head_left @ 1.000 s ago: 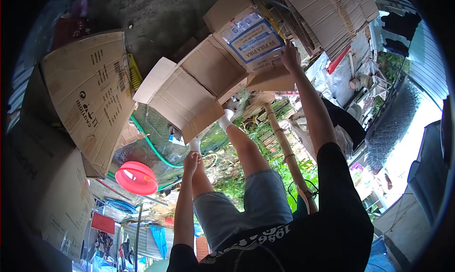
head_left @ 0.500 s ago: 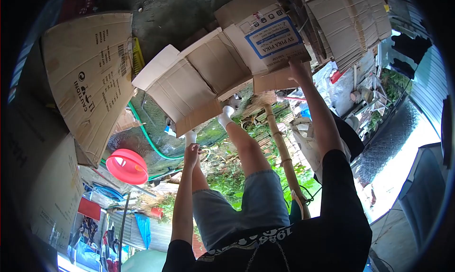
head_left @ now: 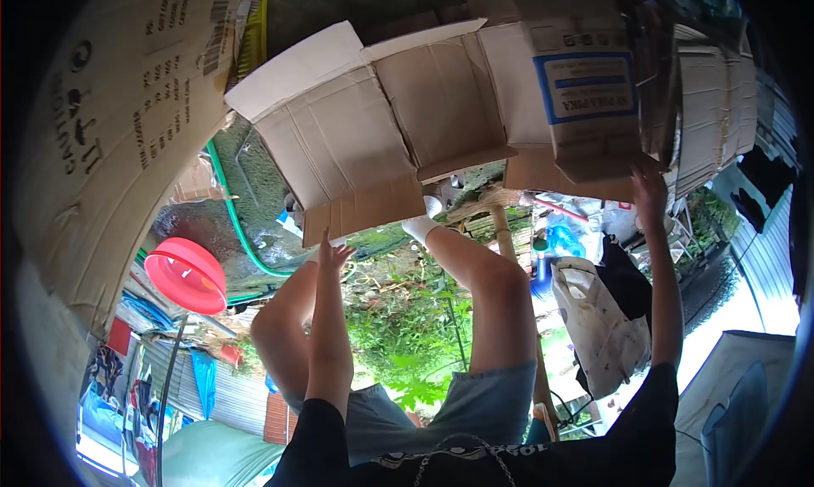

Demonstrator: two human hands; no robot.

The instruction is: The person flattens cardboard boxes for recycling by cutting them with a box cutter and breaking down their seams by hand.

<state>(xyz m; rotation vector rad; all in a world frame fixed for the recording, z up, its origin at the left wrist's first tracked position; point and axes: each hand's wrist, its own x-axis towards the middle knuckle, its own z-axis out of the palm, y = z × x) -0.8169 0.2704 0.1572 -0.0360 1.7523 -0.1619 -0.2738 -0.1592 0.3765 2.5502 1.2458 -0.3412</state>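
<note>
A large flattened cardboard box [head_left: 331,139] with creased brown panels lies spread in front of me, its lower flap near my legs. My left hand [head_left: 332,254] is at that flap's lower edge, fingers apart, one fingertip overlapping the cardboard. At the right, a printed box panel with a blue frame [head_left: 591,88] stands folded up from the sheet. My right hand [head_left: 649,197] has its fingers closed around this panel's lower right corner.
On the left rises a big cardboard sheet [head_left: 144,88] with caution marks. A red basin [head_left: 185,275] and green hose [head_left: 233,211] are behind it. More stacked cardboard [head_left: 716,105] stands right, above a whitish sack [head_left: 593,326]. Green plants [head_left: 407,334] show between my knees.
My knees have bent and spread. My right hand and the printed panel have shifted right, the panel tilting. The left hand has gone from closed to spread fingers near the flap.
</note>
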